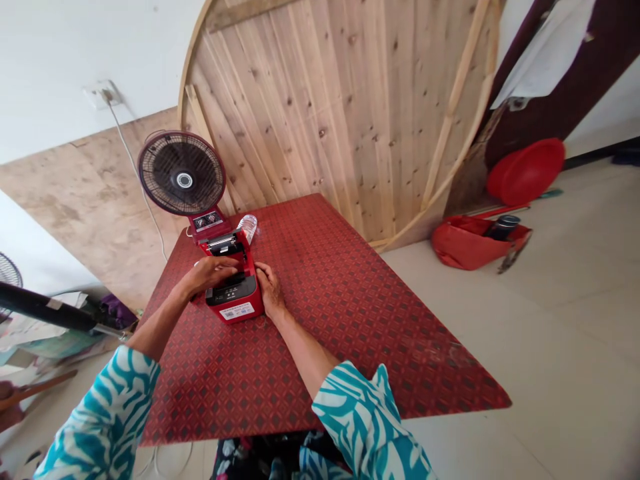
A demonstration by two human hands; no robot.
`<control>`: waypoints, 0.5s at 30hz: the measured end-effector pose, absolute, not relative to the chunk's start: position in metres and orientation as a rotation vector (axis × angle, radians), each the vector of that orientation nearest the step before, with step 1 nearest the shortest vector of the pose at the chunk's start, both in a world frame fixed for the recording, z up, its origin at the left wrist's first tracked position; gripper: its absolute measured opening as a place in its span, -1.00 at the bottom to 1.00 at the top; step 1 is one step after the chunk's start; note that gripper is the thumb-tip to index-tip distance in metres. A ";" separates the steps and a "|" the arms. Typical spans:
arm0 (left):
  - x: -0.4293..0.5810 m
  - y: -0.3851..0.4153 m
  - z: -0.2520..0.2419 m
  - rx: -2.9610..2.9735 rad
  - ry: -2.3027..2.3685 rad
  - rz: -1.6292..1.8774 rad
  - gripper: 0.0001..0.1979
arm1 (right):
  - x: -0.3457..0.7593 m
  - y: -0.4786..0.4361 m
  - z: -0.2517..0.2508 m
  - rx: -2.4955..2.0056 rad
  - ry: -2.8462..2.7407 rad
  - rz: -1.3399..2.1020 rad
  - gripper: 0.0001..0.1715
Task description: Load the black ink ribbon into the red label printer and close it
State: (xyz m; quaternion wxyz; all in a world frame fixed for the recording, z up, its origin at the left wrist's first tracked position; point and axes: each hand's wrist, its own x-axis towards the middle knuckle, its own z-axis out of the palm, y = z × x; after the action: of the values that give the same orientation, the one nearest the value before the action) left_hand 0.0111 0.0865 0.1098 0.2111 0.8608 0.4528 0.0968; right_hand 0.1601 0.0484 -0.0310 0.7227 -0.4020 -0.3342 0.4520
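A red and black label printer [233, 292] stands on the table with its lid [223, 244] raised at the back. Over its compartment, my left hand [214, 271] reaches in from the left with fingers stretched out. The tips of those fingers are partly hidden, and I see nothing held in them. Along the printer's right side, my right hand [270, 291] is closed against the casing, gripping it. A white sticker [237, 311] with printed codes is on the printer's front.
Behind the printer stands a dark red fan [183, 175], beside a clear plastic bottle [248, 228]. The table [350, 320] has a red patterned cover. A round wooden board [330, 113] leans on the wall. On the floor at right are a red bag [460, 245] and a red basin [527, 171].
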 end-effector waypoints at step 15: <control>0.005 0.048 0.092 2.381 1.342 0.556 -0.67 | 0.160 0.050 -0.034 -0.868 -0.706 1.009 -0.67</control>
State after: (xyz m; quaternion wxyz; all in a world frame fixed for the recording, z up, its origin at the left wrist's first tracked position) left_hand 0.0047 0.0482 0.0918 0.1752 0.8405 0.4736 0.1963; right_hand 0.1603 0.0503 -0.0341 0.7294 -0.3940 -0.3205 0.4582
